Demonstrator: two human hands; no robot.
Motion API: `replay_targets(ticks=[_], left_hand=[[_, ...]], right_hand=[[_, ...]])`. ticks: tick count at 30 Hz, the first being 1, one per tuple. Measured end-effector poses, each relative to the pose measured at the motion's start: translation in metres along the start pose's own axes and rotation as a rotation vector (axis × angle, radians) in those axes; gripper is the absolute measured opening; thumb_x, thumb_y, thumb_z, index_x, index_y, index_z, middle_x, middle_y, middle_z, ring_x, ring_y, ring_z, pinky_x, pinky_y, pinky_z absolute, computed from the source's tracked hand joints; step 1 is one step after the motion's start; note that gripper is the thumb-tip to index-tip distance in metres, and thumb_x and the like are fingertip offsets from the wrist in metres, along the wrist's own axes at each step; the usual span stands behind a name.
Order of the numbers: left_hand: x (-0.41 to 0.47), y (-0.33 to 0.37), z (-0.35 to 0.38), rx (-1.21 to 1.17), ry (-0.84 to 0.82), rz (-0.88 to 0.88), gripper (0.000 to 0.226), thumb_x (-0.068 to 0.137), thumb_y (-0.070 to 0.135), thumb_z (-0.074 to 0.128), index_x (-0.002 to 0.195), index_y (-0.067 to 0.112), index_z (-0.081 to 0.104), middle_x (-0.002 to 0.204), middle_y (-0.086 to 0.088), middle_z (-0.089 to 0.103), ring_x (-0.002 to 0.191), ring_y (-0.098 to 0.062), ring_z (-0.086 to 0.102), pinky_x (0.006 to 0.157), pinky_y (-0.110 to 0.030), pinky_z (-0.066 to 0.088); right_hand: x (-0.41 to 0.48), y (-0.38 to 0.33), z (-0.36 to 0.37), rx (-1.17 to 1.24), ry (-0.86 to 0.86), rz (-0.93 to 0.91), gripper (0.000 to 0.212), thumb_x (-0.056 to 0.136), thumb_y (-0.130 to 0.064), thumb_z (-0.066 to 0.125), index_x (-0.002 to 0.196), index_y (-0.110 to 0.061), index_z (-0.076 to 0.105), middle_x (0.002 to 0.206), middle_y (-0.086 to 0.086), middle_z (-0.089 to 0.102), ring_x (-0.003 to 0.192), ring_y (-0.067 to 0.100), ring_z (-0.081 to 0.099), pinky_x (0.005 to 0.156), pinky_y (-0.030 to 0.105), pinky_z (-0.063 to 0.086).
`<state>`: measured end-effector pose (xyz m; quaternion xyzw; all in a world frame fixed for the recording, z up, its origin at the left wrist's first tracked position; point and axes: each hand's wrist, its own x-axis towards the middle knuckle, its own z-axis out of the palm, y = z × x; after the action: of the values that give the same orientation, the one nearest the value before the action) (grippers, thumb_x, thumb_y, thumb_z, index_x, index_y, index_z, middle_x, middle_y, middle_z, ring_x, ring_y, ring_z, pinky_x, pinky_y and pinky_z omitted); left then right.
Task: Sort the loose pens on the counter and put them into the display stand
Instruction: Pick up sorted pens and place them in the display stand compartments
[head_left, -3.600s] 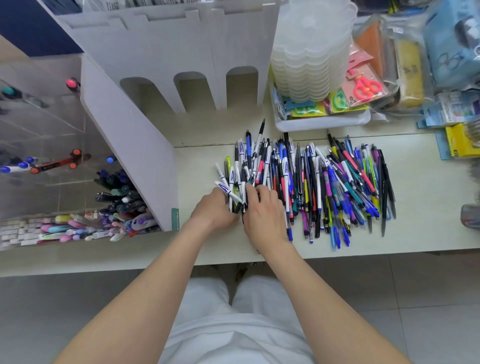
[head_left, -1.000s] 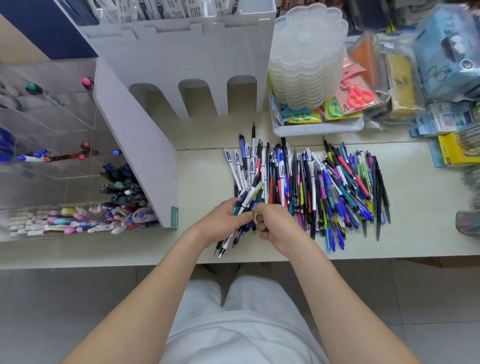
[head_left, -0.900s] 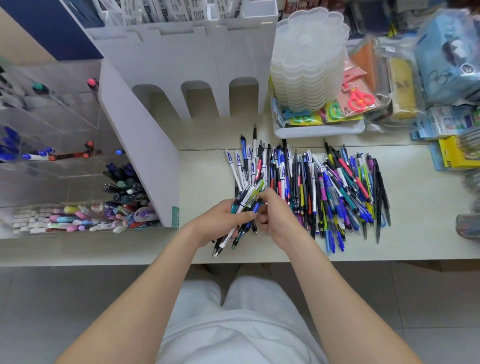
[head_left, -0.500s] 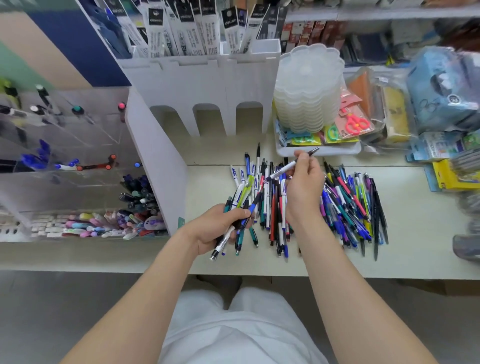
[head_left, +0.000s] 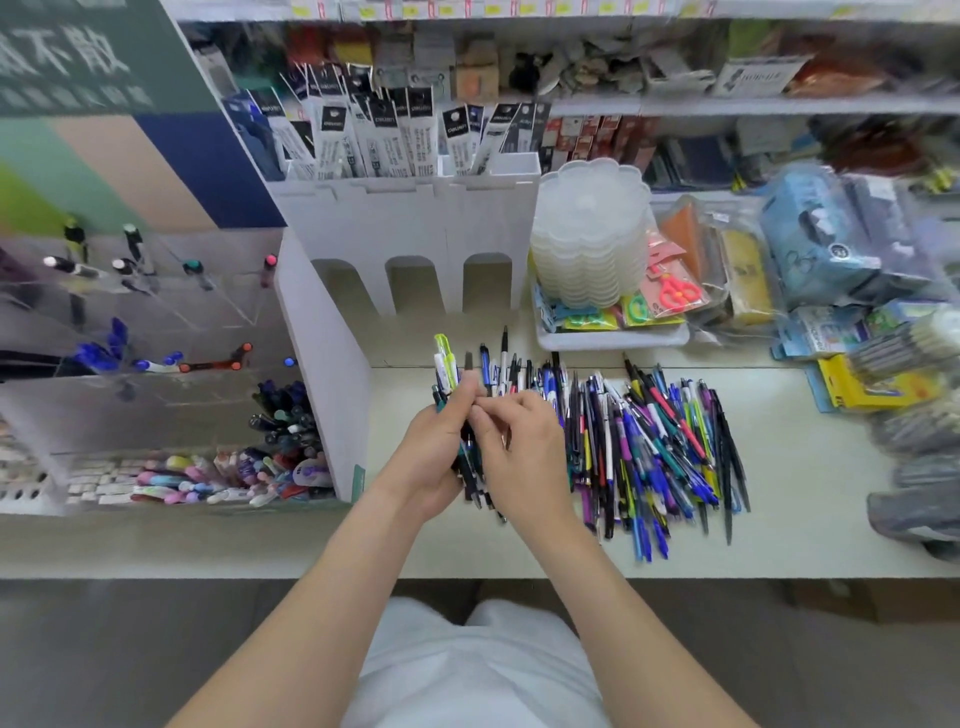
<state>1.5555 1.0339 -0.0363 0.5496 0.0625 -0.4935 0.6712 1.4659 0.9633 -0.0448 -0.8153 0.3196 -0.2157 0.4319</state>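
In the head view we see the left hand (head_left: 428, 460) over the desk (head_left: 810, 499), its grip wrapped round a bundle of pens (head_left: 445, 364) held nearly upright, with a yellow-green one sticking out on top. The right hand (head_left: 522, 457) is just beside it, thumb and forefinger pinching at the bundle's middle, the other fingers curled. To the right, the loose pens (head_left: 649, 447) lie in a wide heap on the desk, mostly blue, black and purple. On the left is the display stand (head_left: 324, 374) — its clear compartments hold markers and pens. Behind the hands stands a white holder (head_left: 415, 228) with three arches, and beside it a stack of clear trays (head_left: 587, 234).
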Motion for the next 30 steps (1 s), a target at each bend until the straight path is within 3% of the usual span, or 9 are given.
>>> replay_targets(ticks=[3,5,7,10,12,18,24,26,30], left_hand=[[-0.005,0.005,0.009,-0.06,0.068,0.088,0.03,0.104,0.034,0.068,0.084,0.011,0.066,0.078,-0.008,0.065,0.07,-0.022,0.068,0.063,-0.033,0.058],[-0.003,0.007,0.015,-0.085,0.129,0.188,0.021,0.104,0.029,0.07,0.091,0.013,0.063,0.074,-0.003,0.058,0.067,-0.019,0.061,0.062,-0.031,0.056],[-0.005,0.009,0.022,-0.112,0.165,0.275,0.019,0.101,0.026,0.074,0.114,0.015,0.065,0.08,-0.002,0.06,0.07,-0.018,0.062,0.068,-0.033,0.058],[-0.016,0.002,0.031,0.027,0.179,0.333,0.033,0.094,0.03,0.081,0.123,0.021,0.068,0.085,-0.004,0.07,0.077,-0.018,0.07,0.075,-0.035,0.063],[-0.023,-0.004,0.033,0.098,0.172,0.374,0.03,0.094,0.029,0.082,0.12,0.022,0.068,0.088,-0.001,0.075,0.08,-0.014,0.073,0.075,-0.028,0.062],[-0.031,-0.006,0.035,0.17,0.141,0.394,0.029,0.094,0.022,0.081,0.119,0.028,0.066,0.098,0.013,0.079,0.089,0.0,0.076,0.068,-0.012,0.056],[-0.033,0.012,0.009,0.36,0.048,0.358,0.024,0.1,0.035,0.075,0.119,0.021,0.071,0.092,0.004,0.077,0.086,-0.017,0.074,0.079,-0.038,0.059],[-0.039,0.016,0.001,0.409,-0.093,0.327,0.021,0.104,0.028,0.071,0.118,0.013,0.069,0.08,0.004,0.068,0.071,-0.018,0.063,0.068,-0.034,0.054],[-0.047,0.016,-0.008,0.436,-0.291,0.203,0.023,0.105,0.018,0.069,0.122,0.003,0.064,0.078,-0.005,0.055,0.064,-0.019,0.053,0.064,-0.034,0.051]], right_hand=[[-0.008,-0.007,-0.003,0.11,0.064,0.036,0.018,0.108,-0.023,0.054,0.121,-0.027,0.067,0.111,-0.002,0.053,0.107,0.013,0.056,0.091,0.019,0.044],[-0.015,-0.015,-0.003,0.394,0.134,0.372,0.013,0.11,-0.025,0.05,0.117,-0.023,0.061,0.109,-0.001,0.06,0.101,0.012,0.061,0.085,0.019,0.048],[-0.014,-0.017,-0.002,0.788,0.083,0.768,0.021,0.108,-0.027,0.048,0.106,-0.016,0.066,0.101,0.003,0.07,0.097,0.021,0.065,0.091,0.035,0.056],[-0.016,-0.026,-0.006,1.153,0.021,0.968,0.035,0.108,-0.014,0.041,0.094,-0.011,0.072,0.085,0.007,0.075,0.081,0.021,0.069,0.078,0.037,0.059],[-0.019,-0.034,-0.006,1.156,-0.015,0.964,0.036,0.111,-0.015,0.038,0.105,-0.011,0.073,0.09,0.006,0.079,0.078,0.016,0.073,0.07,0.032,0.056],[-0.02,-0.043,-0.014,1.162,-0.024,0.806,0.037,0.114,-0.021,0.039,0.125,-0.015,0.074,0.117,0.005,0.08,0.107,0.016,0.076,0.085,0.031,0.057],[-0.014,-0.048,-0.033,0.72,-0.092,0.677,0.036,0.11,-0.024,0.039,0.118,-0.033,0.073,0.108,-0.013,0.079,0.102,0.003,0.073,0.085,0.028,0.059],[0.002,-0.047,-0.04,0.766,-0.04,0.638,0.027,0.109,-0.031,0.047,0.122,-0.028,0.071,0.111,-0.007,0.08,0.106,0.01,0.075,0.096,0.039,0.059],[0.033,-0.048,-0.046,0.759,-0.134,0.499,0.026,0.107,-0.036,0.061,0.124,-0.018,0.07,0.106,0.007,0.08,0.095,0.025,0.079,0.082,0.041,0.065]])
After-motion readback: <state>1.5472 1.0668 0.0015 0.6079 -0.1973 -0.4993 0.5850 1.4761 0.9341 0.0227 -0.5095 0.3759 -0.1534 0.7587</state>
